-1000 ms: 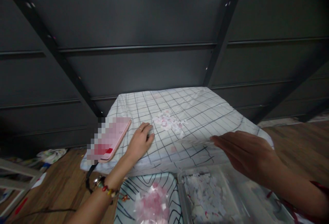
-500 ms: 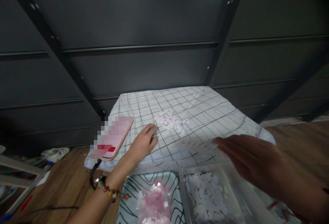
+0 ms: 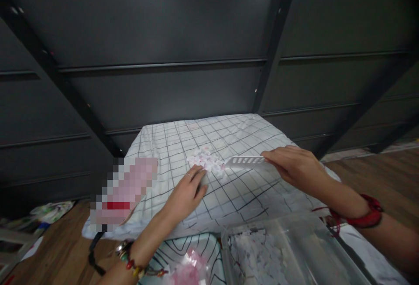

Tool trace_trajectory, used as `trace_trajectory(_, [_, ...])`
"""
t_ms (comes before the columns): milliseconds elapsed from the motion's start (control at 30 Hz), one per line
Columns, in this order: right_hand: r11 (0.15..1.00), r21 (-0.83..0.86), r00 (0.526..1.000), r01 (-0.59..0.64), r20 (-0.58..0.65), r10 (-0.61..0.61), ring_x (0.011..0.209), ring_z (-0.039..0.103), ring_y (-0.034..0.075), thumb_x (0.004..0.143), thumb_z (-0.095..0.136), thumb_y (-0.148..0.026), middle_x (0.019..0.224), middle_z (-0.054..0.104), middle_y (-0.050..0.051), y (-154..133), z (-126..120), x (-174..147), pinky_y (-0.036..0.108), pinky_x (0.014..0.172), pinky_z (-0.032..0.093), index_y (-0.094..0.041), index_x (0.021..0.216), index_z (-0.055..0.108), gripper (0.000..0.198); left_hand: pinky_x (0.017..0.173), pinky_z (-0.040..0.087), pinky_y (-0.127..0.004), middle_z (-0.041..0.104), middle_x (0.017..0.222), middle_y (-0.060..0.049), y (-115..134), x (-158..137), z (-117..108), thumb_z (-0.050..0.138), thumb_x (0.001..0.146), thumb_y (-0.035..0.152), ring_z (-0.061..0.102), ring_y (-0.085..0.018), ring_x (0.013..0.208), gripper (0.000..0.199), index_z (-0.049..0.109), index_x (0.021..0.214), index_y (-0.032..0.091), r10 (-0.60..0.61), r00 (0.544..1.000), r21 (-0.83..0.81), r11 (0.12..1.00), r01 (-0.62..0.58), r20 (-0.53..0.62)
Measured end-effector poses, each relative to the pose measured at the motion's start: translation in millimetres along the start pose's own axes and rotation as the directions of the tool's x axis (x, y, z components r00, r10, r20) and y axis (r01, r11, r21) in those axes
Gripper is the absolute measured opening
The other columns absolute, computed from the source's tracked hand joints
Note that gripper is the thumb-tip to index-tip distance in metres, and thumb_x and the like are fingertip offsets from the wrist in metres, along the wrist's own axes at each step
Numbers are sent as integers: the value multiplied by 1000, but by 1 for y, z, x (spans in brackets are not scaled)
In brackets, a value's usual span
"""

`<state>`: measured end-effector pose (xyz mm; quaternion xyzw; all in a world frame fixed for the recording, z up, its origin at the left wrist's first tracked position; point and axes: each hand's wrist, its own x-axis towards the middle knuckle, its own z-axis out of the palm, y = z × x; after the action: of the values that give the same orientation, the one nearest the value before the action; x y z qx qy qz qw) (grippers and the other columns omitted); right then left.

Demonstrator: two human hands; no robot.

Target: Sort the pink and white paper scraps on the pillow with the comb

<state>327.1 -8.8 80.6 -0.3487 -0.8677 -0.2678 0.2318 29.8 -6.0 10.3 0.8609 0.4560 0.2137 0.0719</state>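
A small pile of white and pink bits (image 3: pixel 207 159), perhaps paper or plastic, lies on a checked white cloth (image 3: pixel 235 134). At its near edge rests my left hand (image 3: pixel 186 191), palm down, fingers stretched out and the thumb apart. My right hand (image 3: pixel 294 167) pinches a white plastic piece with a row of slots (image 3: pixel 247 162). The far end of that piece reaches the right side of the pile; whether it touches the bits is hard to tell.
A clear plastic box (image 3: pixel 294 237) with many pale scraps stands in front at right. Beside it, a patterned tray (image 3: pixel 212 250) bears pink pieces in clear bags (image 3: pixel 190 267). A pixelated pink phone (image 3: pixel 131 189) lies at left. Dark panels (image 3: pixel 173 88) rise behind the cloth.
My right hand has moved forward and left, bringing the slotted white piece to the pile. My left hand has slid up to the pile's near edge. The view has shifted slightly.
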Motion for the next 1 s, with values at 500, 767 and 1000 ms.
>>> trace_trajectory(500, [992, 62, 992, 113, -71, -108, 49, 45, 13, 84, 39, -4, 58, 56, 1, -28, -14, 7, 28, 48, 35, -12, 88, 57, 20, 105, 36, -44, 48, 131, -11, -3, -3, -4, 43, 89, 24, 41, -24, 126, 34, 47, 122, 17, -34, 999, -82, 996, 31, -39])
trace_trajectory(767, [991, -8, 987, 130, -91, -130, 52, 48, 15, 77, 40, 2, 63, 59, 5, -45, -39, -1, 29, 48, 42, -13, 89, 60, 28, 105, 35, -45, 46, 133, -12, -12, -17, -9, 42, 90, 26, 41, -24, 126, 35, 46, 123, 17, -45, 999, -35, 998, 45, -7])
trace_trajectory(1000, [999, 25, 998, 35, -44, -34, 48, 46, 15, 82, 36, -1, 56, 55, 1, -53, -60, -14, 30, 44, 40, -23, 76, 58, 31, 104, 37, -44, 45, 134, -11, -14, -22, -9, 44, 89, 27, 41, -25, 126, 35, 46, 124, 19, -19, 1000, -45, 999, 18, -18])
